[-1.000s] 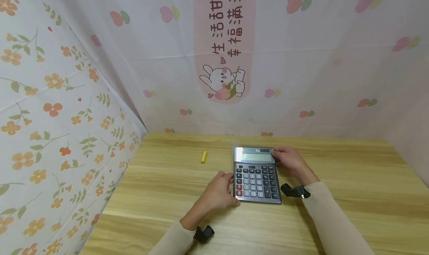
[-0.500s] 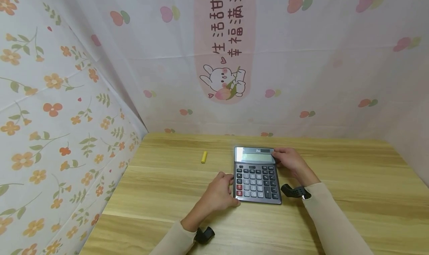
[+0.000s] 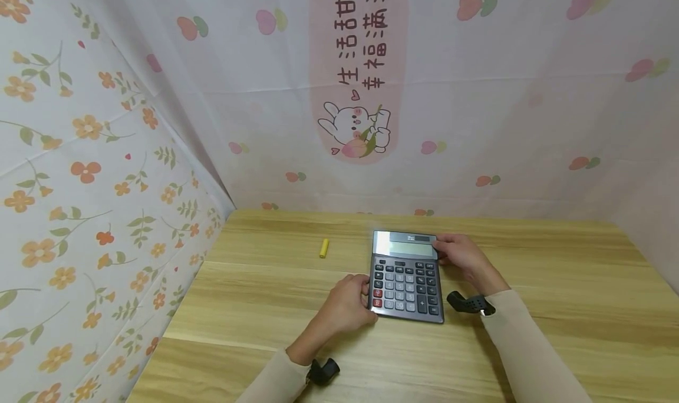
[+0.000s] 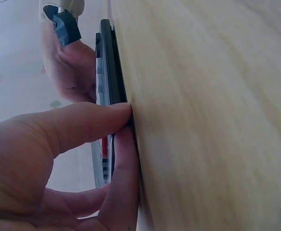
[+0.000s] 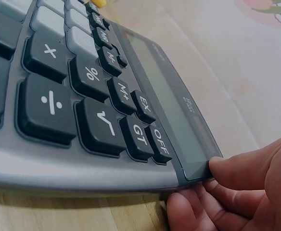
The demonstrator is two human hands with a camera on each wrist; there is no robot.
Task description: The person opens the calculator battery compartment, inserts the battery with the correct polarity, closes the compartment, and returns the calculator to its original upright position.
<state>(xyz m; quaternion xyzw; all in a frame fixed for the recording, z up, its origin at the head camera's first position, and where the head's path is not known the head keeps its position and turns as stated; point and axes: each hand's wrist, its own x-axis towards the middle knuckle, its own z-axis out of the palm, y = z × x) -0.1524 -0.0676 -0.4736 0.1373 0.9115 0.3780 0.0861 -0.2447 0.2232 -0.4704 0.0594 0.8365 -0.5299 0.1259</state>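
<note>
A dark grey desk calculator (image 3: 405, 288) lies face up on the wooden table, its display at the far end. At its near left corner, my left hand (image 3: 346, 304) grips the edge. The left wrist view has the thumb (image 4: 87, 122) on the near edge and fingers curled along the side, close to the tabletop. My right hand (image 3: 462, 257) pinches the far right corner. Seen from the right wrist, its thumb (image 5: 246, 166) presses beside the display while curled fingers (image 5: 186, 209) sit under the rim. Part of the calculator's left side is hidden behind the left hand.
A small yellow cylinder (image 3: 324, 248), shaped like a battery, lies on the table (image 3: 254, 309) left of the calculator. Behind the table hangs a printed curtain (image 3: 509, 96). A floral cloth (image 3: 106, 214) borders the left side.
The calculator has turned slightly clockwise, its far end shifting a little right and its near end a little left. Both hands keep their hold on it. The yellow cylinder stays put.
</note>
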